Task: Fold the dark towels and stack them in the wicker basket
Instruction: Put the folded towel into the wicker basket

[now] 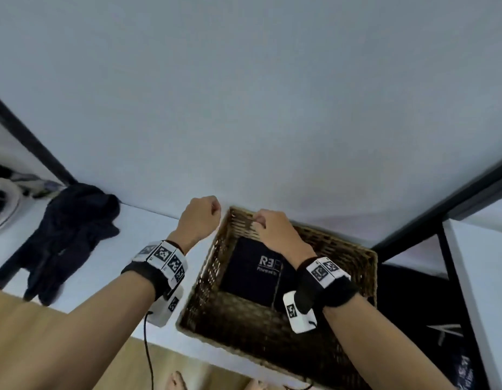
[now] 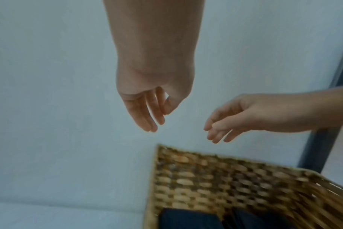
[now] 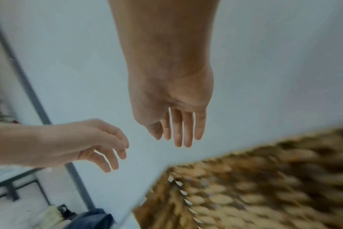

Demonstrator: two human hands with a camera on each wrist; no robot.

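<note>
A wicker basket (image 1: 346,247) stands on the white table against the wall. Inside it lies a folded dark towel (image 1: 250,277) with white lettering on top; it also shows in the left wrist view (image 2: 186,220). My left hand (image 1: 214,208) hovers just outside the basket's far left corner, fingers loosely curled and empty (image 2: 153,120). My right hand (image 1: 259,220) hovers over the basket's far rim, fingers relaxed and holding nothing (image 3: 176,137). A crumpled heap of dark towels (image 1: 72,235) lies on the table to the left, apart from both hands.
A plain pale wall (image 1: 272,108) rises right behind the basket. A dark metal frame post (image 1: 441,204) slants at the right, with black printed cloth (image 1: 430,319) below it. A round white object (image 1: 2,204) sits far left. A cable (image 1: 148,356) hangs from my left wrist.
</note>
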